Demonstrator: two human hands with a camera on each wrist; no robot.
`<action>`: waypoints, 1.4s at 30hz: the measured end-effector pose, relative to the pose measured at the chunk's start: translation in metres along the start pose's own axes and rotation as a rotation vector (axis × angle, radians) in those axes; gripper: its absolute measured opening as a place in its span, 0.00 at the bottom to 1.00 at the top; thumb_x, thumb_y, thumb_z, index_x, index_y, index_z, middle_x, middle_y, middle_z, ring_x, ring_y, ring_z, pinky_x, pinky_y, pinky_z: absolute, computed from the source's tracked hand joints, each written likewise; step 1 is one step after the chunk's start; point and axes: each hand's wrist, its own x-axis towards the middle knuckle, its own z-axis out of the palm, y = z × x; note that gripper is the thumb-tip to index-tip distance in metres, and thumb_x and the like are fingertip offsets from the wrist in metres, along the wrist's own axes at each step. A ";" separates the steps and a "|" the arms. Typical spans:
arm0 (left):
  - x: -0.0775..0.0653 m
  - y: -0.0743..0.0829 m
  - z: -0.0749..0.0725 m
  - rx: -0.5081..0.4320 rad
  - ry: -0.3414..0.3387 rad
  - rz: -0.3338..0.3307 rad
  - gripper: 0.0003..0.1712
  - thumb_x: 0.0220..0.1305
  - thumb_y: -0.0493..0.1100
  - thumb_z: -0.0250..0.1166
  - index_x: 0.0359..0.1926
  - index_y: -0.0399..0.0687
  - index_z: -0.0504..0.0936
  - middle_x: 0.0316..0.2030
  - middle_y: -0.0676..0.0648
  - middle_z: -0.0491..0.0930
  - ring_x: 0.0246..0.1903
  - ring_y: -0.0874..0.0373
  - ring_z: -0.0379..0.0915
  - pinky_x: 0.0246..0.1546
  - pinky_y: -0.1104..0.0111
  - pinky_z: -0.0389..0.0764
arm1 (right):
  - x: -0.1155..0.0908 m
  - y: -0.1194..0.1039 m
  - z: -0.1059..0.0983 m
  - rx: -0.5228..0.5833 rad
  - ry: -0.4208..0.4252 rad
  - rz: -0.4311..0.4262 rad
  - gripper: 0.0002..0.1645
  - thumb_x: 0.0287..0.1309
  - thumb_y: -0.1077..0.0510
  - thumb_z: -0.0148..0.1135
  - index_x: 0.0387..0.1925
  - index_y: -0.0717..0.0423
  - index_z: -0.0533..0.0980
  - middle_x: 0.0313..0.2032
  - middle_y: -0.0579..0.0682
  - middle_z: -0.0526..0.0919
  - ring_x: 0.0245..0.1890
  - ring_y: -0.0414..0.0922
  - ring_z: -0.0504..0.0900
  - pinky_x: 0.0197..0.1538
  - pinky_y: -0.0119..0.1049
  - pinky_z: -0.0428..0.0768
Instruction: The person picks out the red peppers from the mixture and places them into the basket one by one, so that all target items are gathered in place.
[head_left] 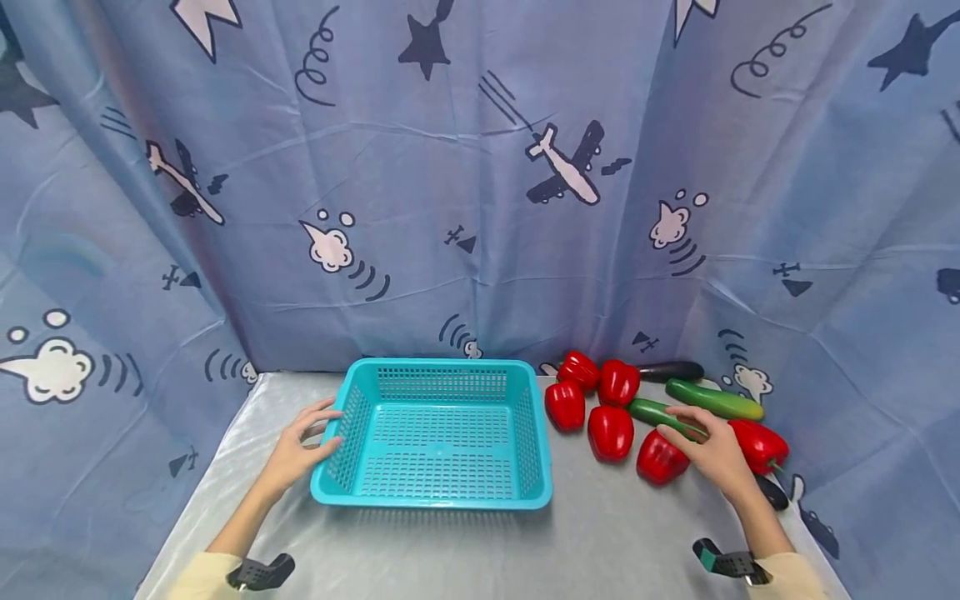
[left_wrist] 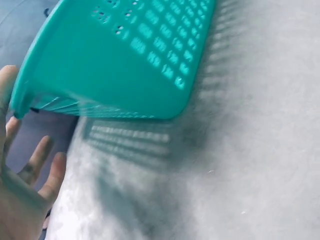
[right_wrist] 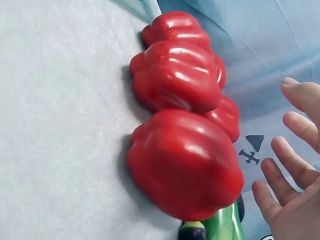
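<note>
A turquoise plastic basket (head_left: pixel 435 503) with slotted walls stands on the table, nothing inside it. At its left rim is my left hand (head_left: pixel 294 454), fingers spread; in the left wrist view, the hand (left_wrist: pixel 25 195) lies close against the basket's rim (left_wrist: pixel 22 95), and whether it touches cannot be told. My right hand (head_left: pixel 716 454) hovers with parted fingers over the vegetables, beside a red bell pepper (head_left: pixel 660 460) and partly covering a green cucumber (head_left: pixel 648 411). The right wrist view shows those fingers apart from the nearest pepper (right_wrist: pixel 185 165), holding nothing.
Several more red bell peppers (head_left: pixel 611 433) lie between the basket and the right hand. A larger cucumber (head_left: pixel 716 402) and a dark eggplant (head_left: pixel 671 371) lie behind. Right of the hand are another red pepper (head_left: pixel 757 446) and a dark eggplant (head_left: pixel 772 493). A patterned blue curtain (head_left: pixel 480 208) hangs behind the table.
</note>
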 end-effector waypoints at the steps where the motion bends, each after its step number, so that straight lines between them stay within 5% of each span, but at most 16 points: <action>1: 0.000 -0.001 0.003 0.014 0.010 -0.001 0.24 0.65 0.34 0.70 0.61 0.35 0.78 0.71 0.32 0.60 0.59 0.25 0.68 0.51 0.37 0.74 | -0.001 0.001 0.000 -0.008 0.002 -0.003 0.27 0.65 0.54 0.69 0.60 0.65 0.76 0.57 0.63 0.77 0.55 0.61 0.76 0.50 0.25 0.75; 9: 0.001 -0.007 0.012 0.081 0.086 0.050 0.23 0.62 0.27 0.69 0.58 0.32 0.79 0.69 0.29 0.62 0.56 0.24 0.70 0.47 0.34 0.74 | -0.003 0.010 0.002 -0.032 -0.034 -0.050 0.31 0.61 0.58 0.73 0.62 0.65 0.75 0.57 0.63 0.79 0.56 0.62 0.75 0.51 0.25 0.75; 18: 0.004 -0.004 0.010 0.084 0.050 0.057 0.24 0.60 0.26 0.70 0.59 0.36 0.80 0.71 0.35 0.63 0.54 0.28 0.74 0.45 0.42 0.79 | -0.011 0.016 0.004 -0.082 -0.089 0.012 0.39 0.57 0.52 0.76 0.65 0.65 0.71 0.61 0.66 0.74 0.60 0.65 0.69 0.56 0.66 0.70; 29: 0.008 -0.005 0.010 0.118 0.032 0.030 0.24 0.61 0.28 0.70 0.59 0.37 0.80 0.71 0.35 0.62 0.55 0.30 0.74 0.45 0.45 0.80 | -0.016 0.025 0.009 -0.111 -0.167 0.140 0.46 0.54 0.49 0.78 0.68 0.65 0.68 0.63 0.70 0.69 0.57 0.67 0.69 0.53 0.65 0.75; 42: 0.021 -0.009 0.015 0.109 0.106 -0.001 0.17 0.56 0.25 0.68 0.47 0.38 0.83 0.69 0.36 0.66 0.54 0.29 0.75 0.47 0.42 0.79 | -0.015 0.032 0.012 -0.110 -0.171 0.145 0.49 0.53 0.50 0.79 0.69 0.66 0.65 0.64 0.72 0.67 0.59 0.70 0.69 0.54 0.66 0.73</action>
